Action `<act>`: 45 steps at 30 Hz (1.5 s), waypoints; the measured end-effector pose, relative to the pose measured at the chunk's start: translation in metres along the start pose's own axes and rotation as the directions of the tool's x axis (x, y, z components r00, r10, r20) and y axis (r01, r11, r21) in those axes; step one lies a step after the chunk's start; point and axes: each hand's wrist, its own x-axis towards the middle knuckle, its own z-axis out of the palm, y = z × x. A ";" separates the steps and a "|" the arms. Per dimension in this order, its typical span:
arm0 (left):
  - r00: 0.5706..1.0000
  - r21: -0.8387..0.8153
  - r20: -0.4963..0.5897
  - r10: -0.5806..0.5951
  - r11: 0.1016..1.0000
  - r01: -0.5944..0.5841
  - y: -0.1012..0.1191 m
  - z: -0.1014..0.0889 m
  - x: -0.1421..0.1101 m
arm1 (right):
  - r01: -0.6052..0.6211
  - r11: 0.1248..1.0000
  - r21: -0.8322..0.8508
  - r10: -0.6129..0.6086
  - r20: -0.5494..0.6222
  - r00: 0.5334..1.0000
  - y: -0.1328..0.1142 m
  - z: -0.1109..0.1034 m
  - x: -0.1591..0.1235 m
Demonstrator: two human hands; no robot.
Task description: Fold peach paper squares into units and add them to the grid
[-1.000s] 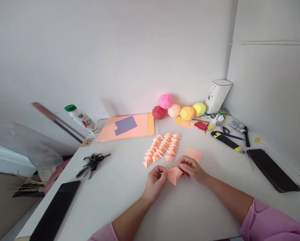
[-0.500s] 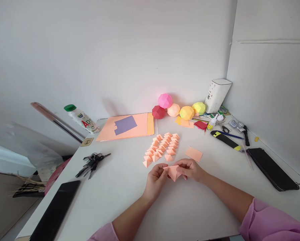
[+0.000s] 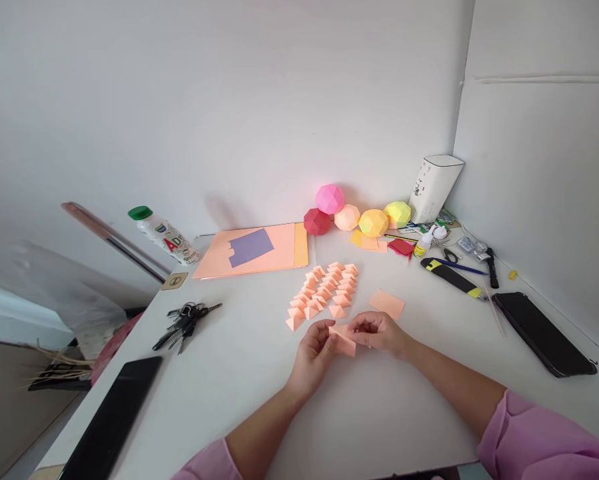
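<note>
My left hand (image 3: pixel 313 353) and my right hand (image 3: pixel 381 331) meet over the white table (image 3: pixel 239 373), both pinching one small folded peach paper piece (image 3: pixel 344 340) between fingertips. Just beyond them lie several folded peach paper units (image 3: pixel 327 293) in rows. A flat peach paper square (image 3: pixel 387 303) rests on the table right of those rows, close to my right hand.
Coloured paper balls (image 3: pixel 352 215) line the back wall beside a white box (image 3: pixel 432 189). Peach sheets with a purple one (image 3: pixel 252 250), a bottle (image 3: pixel 164 235), keys (image 3: pixel 184 321), dark devices (image 3: pixel 112 420) (image 3: pixel 542 333), a utility knife (image 3: pixel 452 279), glue and scissors (image 3: pixel 432 241) lie around.
The peach piece between my fingers has been folded flatter and smaller; both hands shifted slightly away from me, toward the rows.
</note>
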 end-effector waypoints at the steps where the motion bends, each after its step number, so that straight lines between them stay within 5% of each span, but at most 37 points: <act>1: 1.000 -0.023 0.016 0.008 1.000 -0.008 0.001 0.001 0.000 | 0.005 1.000 0.004 -0.005 0.013 1.000 0.001 0.000 0.000; 12: 0.978 0.058 0.133 0.160 0.984 -0.169 0.001 0.001 -0.001 | 0.033 0.996 -0.078 -0.031 0.021 0.999 0.001 0.000 -0.002; 21: 0.999 0.078 0.048 0.005 0.997 -0.008 -0.005 -0.002 0.001 | 0.082 0.990 -0.113 -0.083 -0.003 0.997 0.008 0.002 -0.002; 45: 1.000 0.042 -0.010 0.000 0.999 0.001 -0.006 -0.004 0.003 | 0.132 0.968 -0.214 -0.138 -0.014 0.990 0.013 0.005 -0.004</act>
